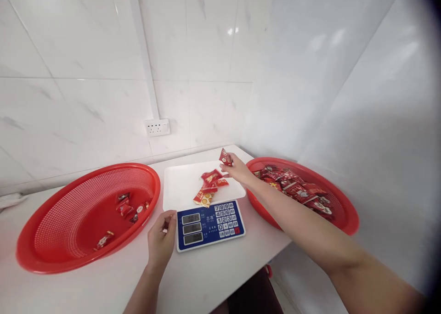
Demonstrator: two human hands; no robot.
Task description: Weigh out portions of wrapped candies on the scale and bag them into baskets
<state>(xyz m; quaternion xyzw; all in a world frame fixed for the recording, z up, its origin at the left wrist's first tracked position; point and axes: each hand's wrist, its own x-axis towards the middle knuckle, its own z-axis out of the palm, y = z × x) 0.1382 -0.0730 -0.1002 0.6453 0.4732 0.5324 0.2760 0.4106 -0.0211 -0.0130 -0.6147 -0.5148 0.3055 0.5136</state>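
Note:
My right hand (237, 169) pinches a small red snack packet (225, 157) above the right rear part of a scale's white pan (179, 182). Several red and gold snack packets (206, 196) lie overlapping on that pan, and the uppermost looks slightly blurred. The blue keypad panel of the digital scale (211, 233) faces me, with three grey displays whose digits are hard to read. At the panel's left edge is my left hand (161, 238), its fingers curled and closed against the scale's corner.
A red plastic basket (25, 259) on the left holds a few packets (124, 208). Another red basket (353, 222), at the right beside the wall, contains a heap of red packets (299, 192). A wall socket (157, 127) sits behind the white table (193, 277).

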